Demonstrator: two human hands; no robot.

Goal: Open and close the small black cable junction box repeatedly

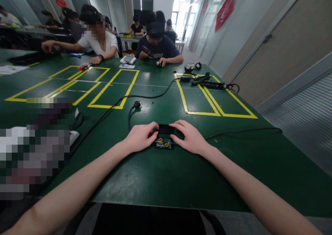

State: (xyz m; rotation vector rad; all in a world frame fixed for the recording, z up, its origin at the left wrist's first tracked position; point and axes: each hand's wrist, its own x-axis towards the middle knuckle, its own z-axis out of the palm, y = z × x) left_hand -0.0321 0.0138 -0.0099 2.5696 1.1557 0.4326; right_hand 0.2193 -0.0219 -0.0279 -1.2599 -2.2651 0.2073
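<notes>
On the green table [160, 179] a small open power adapter lies between my hands: a black casing [166, 128] with a green circuit board [164, 143] showing at its near side. My left hand [141, 137] grips its left end with curled fingers. My right hand [190, 136] holds its right end, fingers bent over the casing. A black cable [243, 130] runs from the adapter to the right. A second black cord with a plug [136, 105] lies just beyond my left hand.
Yellow tape rectangles [114, 89] mark the tabletop. A black electric screwdriver and adapter parts [210, 84] lie at the far right. Two people sit across the table [158, 48], working with their own hands. A blurred patch covers the near left [33, 148].
</notes>
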